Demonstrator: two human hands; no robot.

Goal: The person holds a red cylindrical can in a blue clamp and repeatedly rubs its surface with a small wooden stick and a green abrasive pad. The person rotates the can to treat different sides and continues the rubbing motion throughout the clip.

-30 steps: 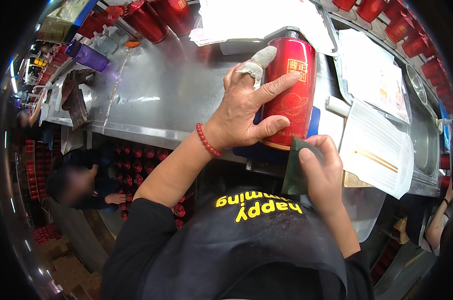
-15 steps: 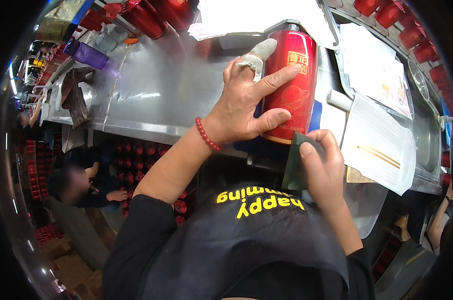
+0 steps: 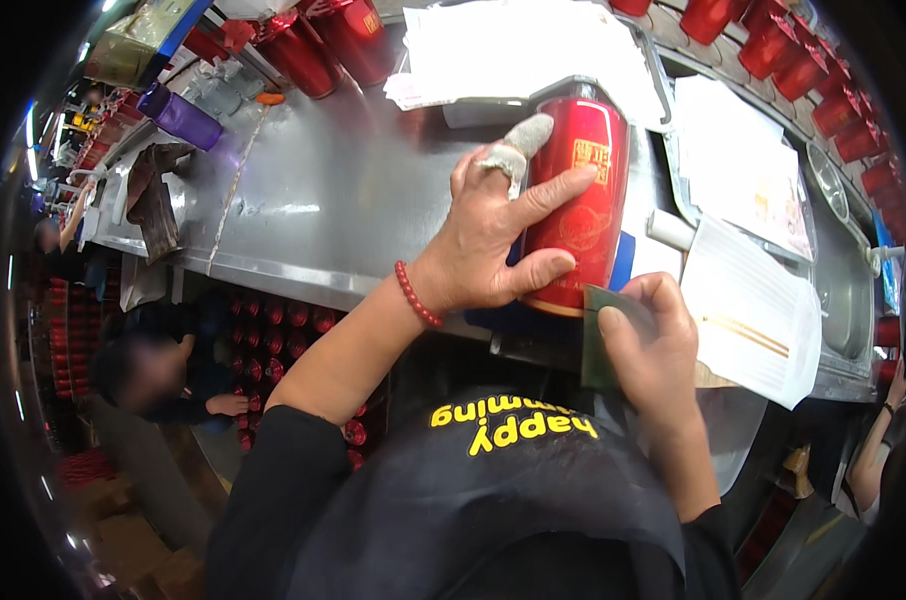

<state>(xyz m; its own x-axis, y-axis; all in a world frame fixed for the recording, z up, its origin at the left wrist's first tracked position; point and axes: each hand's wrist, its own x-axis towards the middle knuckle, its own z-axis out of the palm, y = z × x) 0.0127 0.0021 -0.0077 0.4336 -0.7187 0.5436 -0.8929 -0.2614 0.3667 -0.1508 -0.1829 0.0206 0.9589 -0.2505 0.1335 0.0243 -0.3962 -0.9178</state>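
A glossy red bottle (image 3: 579, 225) with gold markings lies on a blue support (image 3: 621, 262) at the bench's near edge, its base toward me. My left hand (image 3: 483, 230) steadies it from the left, with the thumb and index finger stretched over its side. White finger covers (image 3: 526, 137) sit on two of that hand's fingers. Between the thumb and bent fingers, my right hand (image 3: 655, 335) pinches a thin dark green sheet (image 3: 601, 345). The sheet's upper edge is beside the bottle's lower right end; whether they touch I cannot tell.
White papers (image 3: 523, 45) lie in a tray beyond the bottle, with a white sheet stack (image 3: 751, 305) at right. Red bottles (image 3: 308, 60) and a purple bottle (image 3: 180, 117) stand at far left. A co-worker (image 3: 163, 365) is below the metal bench (image 3: 313, 190).
The whole view has shifted, so the bench and bottle appear slightly lower. The dark green sheet in my right hand has turned more upright. My left hand keeps its place on the bottle.
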